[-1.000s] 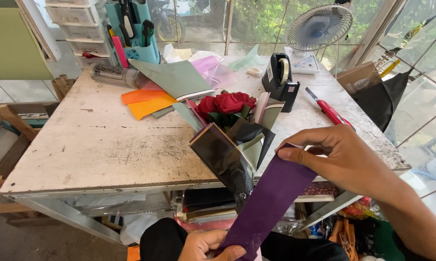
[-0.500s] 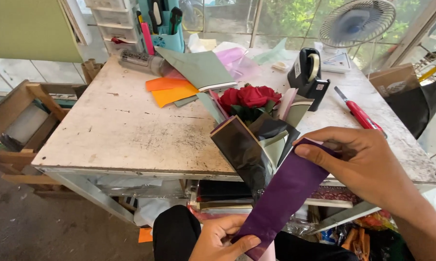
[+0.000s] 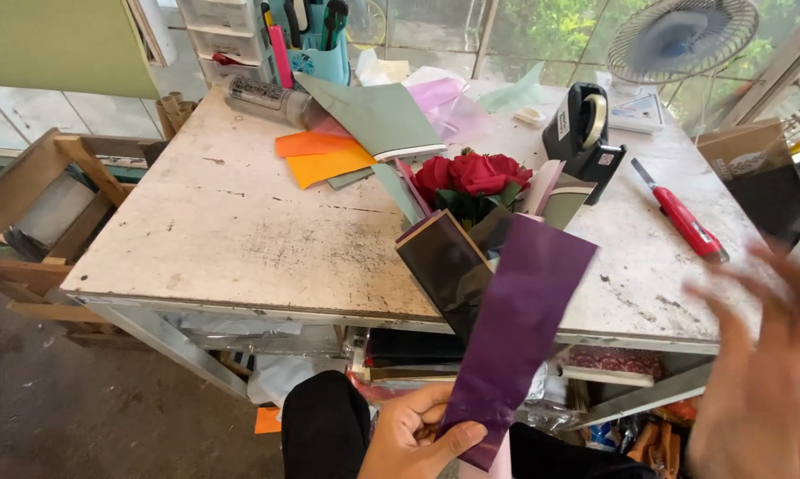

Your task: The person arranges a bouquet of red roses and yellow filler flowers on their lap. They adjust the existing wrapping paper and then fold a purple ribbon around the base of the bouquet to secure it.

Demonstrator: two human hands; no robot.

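My left hand pinches the lower end of a long purple paper strip at the bottom centre, thumb on top. The strip rises up against a bouquet of red roses wrapped in dark and grey-green paper, which leans over the front edge of the worn white table. My right hand is blurred at the lower right, fingers spread apart, off the strip and holding nothing.
On the table lie orange paper sheets, a grey-green sheet, a black tape dispenser, a red utility knife and a teal tool holder. A small fan stands at the back right. Wooden frames sit left.
My right hand has let go of the strip's upper end and swung away to the lower right. The strip now stands held only by my left hand. The view shifted slightly.
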